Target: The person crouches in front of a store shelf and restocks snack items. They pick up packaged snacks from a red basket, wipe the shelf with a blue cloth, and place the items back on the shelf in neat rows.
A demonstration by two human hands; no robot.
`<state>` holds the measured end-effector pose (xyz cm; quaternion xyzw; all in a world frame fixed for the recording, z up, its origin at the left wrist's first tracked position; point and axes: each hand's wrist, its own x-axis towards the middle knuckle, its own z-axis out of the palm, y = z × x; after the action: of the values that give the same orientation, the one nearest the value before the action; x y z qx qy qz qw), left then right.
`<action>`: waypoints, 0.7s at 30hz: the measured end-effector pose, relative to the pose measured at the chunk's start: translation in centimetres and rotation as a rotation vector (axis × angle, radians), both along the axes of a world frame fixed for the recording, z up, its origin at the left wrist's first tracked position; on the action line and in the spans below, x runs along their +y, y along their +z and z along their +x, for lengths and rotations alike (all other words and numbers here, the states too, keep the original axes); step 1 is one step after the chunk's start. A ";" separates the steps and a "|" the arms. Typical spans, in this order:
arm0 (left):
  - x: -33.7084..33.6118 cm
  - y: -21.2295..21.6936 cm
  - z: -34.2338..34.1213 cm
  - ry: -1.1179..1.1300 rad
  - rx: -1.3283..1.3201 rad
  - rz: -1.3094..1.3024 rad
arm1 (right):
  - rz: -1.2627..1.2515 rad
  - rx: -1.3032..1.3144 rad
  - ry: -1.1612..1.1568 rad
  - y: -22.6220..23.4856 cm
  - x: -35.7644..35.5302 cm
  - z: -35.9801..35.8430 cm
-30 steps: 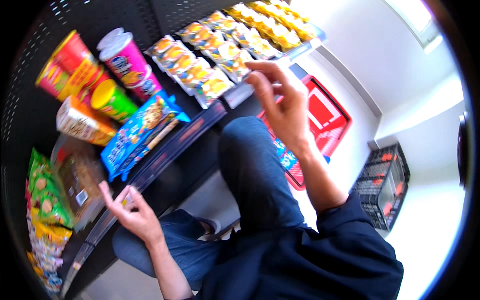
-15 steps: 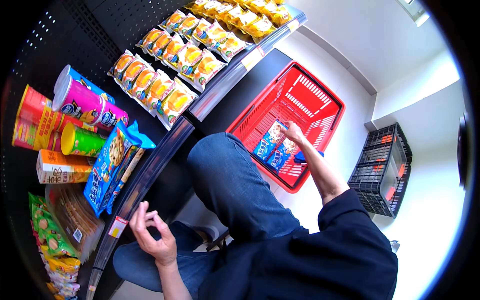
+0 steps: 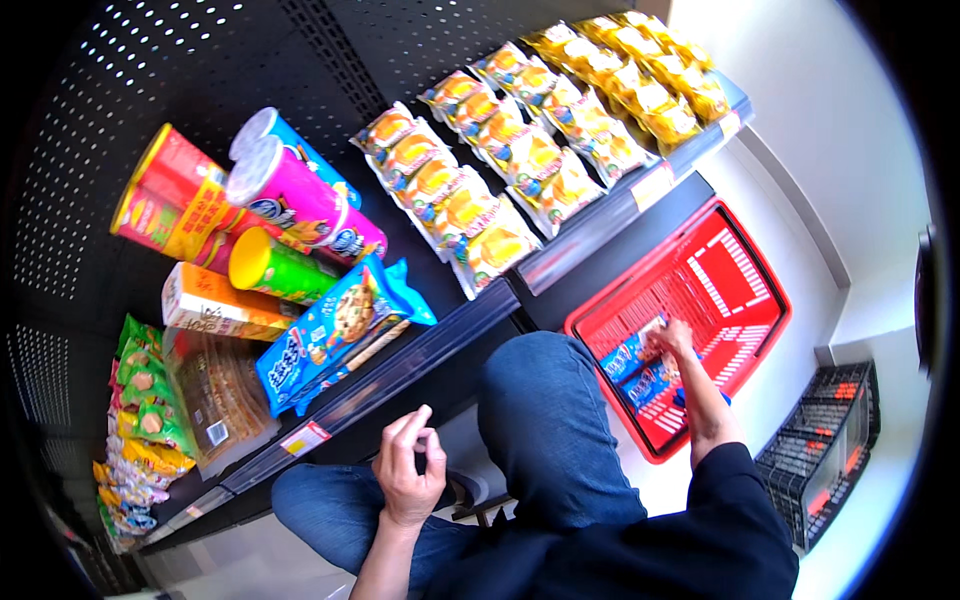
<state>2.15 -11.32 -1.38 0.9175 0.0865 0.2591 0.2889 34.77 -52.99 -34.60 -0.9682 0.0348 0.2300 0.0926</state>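
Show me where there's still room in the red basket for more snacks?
The far half of the red basket is bare, beyond the blue packets that the right hand touches. The shelf is crowded: yellow bags, tubes, and a blue cookie bag at its edge.

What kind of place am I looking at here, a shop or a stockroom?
Most likely a shop's snack aisle: a dark shelf with price tags holds rows of yellow snack bags and crisp tubes, and the right hand reaches into a red shopping basket on the floor.
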 end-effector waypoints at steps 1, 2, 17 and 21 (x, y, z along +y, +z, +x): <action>0.0 -0.1 -0.2 0.010 0.013 -0.002 | 0.011 -0.004 0.021 1.3 0.7 -0.3; -0.1 0.0 -0.2 0.005 0.017 -0.011 | -0.003 0.045 -0.025 1.8 0.3 0.1; -0.3 1.3 -1.8 -0.067 -0.103 0.003 | 0.516 -0.172 0.083 12.4 0.5 -3.3; -0.4 2.1 -2.6 -0.092 -0.144 -0.033 | 0.544 -0.423 0.059 17.5 -3.7 -4.2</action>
<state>-0.43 -11.75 0.74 0.8947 0.0274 0.3094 0.3210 30.57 -56.70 -17.08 -0.9349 -0.0757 0.0275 0.3456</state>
